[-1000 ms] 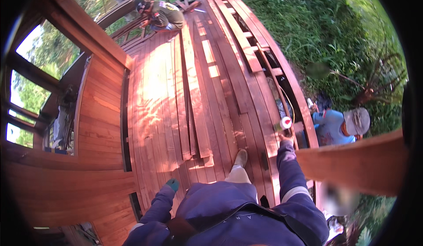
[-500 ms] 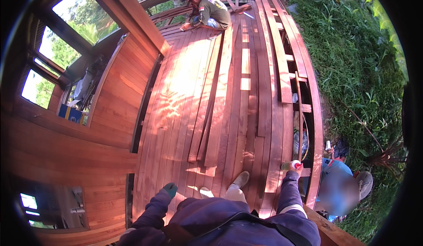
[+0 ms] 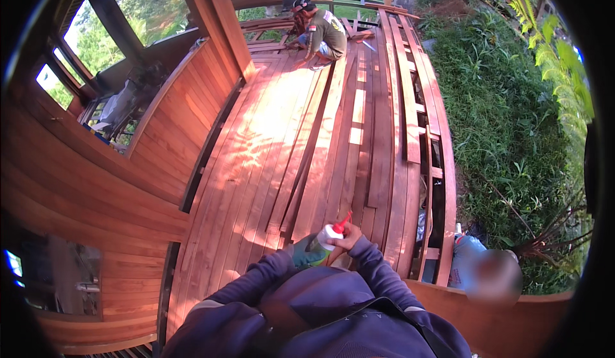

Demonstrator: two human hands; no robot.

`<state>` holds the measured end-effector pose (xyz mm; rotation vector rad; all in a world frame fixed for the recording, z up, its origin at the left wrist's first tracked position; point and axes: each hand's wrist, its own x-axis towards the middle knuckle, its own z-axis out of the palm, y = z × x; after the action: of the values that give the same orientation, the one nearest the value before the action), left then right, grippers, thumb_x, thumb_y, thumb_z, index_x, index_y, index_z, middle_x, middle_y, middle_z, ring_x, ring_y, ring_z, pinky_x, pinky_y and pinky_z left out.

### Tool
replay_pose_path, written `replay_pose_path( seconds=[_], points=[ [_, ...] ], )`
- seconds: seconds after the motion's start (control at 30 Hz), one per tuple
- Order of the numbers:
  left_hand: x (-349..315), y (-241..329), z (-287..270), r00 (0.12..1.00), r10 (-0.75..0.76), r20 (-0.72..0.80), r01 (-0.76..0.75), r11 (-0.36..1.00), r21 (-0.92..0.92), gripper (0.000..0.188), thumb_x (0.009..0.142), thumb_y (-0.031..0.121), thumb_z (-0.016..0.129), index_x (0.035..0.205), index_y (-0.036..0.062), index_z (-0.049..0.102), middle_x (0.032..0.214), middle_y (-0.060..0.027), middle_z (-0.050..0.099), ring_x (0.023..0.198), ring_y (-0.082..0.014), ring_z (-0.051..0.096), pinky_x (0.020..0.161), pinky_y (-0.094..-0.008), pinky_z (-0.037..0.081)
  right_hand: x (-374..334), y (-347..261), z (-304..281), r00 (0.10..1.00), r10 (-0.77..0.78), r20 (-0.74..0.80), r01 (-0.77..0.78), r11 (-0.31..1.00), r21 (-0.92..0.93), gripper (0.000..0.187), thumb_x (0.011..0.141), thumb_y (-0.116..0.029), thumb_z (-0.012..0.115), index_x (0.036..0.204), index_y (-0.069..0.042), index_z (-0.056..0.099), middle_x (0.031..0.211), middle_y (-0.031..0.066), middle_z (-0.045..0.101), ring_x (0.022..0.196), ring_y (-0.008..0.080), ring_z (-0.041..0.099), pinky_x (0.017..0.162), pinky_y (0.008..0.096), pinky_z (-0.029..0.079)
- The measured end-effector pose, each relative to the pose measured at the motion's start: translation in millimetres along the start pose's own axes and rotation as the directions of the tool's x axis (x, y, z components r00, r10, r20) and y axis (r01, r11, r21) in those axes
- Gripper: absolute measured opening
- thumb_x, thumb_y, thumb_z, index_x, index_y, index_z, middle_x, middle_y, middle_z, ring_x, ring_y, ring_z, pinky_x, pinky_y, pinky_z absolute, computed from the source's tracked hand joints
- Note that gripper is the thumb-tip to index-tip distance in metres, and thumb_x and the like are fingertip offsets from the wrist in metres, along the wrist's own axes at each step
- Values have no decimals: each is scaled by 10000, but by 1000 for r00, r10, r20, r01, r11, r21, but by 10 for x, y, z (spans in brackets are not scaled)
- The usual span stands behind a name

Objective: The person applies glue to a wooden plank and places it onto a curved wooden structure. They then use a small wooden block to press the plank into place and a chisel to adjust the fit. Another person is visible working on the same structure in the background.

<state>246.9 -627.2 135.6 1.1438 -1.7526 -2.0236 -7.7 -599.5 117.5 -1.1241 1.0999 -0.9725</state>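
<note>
Bottle (image 3: pixel 329 237), white and red-nozzled, tilts, grasped by left hand (image 3: pixel 305 253) and right hand (image 3: pixel 349 237).

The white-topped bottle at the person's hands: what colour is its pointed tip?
Bright red; the pointed nozzle shows best in the head view.

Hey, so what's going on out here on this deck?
The gloved left hand is around a bottle, and the bare right hand is at its red nozzle. Loose boards lie on the wooden deck, where a co-worker crouches toward the far end. Another person in blue is beyond its right edge.
</note>
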Motion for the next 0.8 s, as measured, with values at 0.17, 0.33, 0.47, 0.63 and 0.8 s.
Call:
replay_pose_path(
  seconds=[0.17, 0.33, 0.47, 0.63, 0.8],
  points=[
    [-314, 197, -152, 994, -2, 110, 57, 861, -506, 539, 954, 427, 727, 1336, 87, 560, 1057, -16, 658, 931, -130, 651, 782, -320, 545, -100, -574, 826, 962, -147, -229, 134, 988, -73, 737, 870, -310, 842, 1412, 39, 485, 1179, 137, 689, 1070, 193, 665, 932, 359, 536],
    [-775, -90, -278, 991, -39, 131, 132, 527, -840, 652, 925, 576, 688, 1329, 87, 538, 1077, -68, 670, 959, -220, 686, 835, -383, 586, -557, -183, 1634, 954, 17, -298, -71, 983, -172, 859, 867, -276, 847, 1520, -9, 357, 1226, 116, 649, 1126, 189, 630, 951, 359, 527],
    [-1087, -403, -179, 982, -54, 179, 185, 421, -888, 689, 923, 589, 674, 1364, 88, 500, 1148, -95, 652, 1039, -271, 671, 929, -433, 568, -969, 197, 2232, 941, 244, -234, -222, 968, 118, 813, 832, -260, 876, 1458, -4, 425, 1153, 115, 680, 1051, 194, 667, 930, 359, 541],
    [-1386, -511, 135, 923, -19, 385, 333, 541, -772, 615, 942, 491, 711, 1400, 148, 485, 1229, -66, 633, 1142, -252, 644, 1012, -450, 533, -1760, 116, 2486, 851, 311, -422, -267, 950, 162, 659, 770, -238, 895, 1275, 31, 569, 1043, 98, 721, 919, 167, 696, 839, 321, 566],
    [-1613, -606, 639, 856, -262, 446, 514, 527, -677, 579, 916, 521, 732, 1303, 117, 581, 1183, -92, 683, 1113, -289, 668, 1024, -483, 529, -2615, 7, 2882, 645, 295, -705, -591, 778, -215, 687, 691, -464, 871, 1189, -42, 656, 1061, 193, 739, 989, 320, 725, 884, 397, 554]
  ],
)
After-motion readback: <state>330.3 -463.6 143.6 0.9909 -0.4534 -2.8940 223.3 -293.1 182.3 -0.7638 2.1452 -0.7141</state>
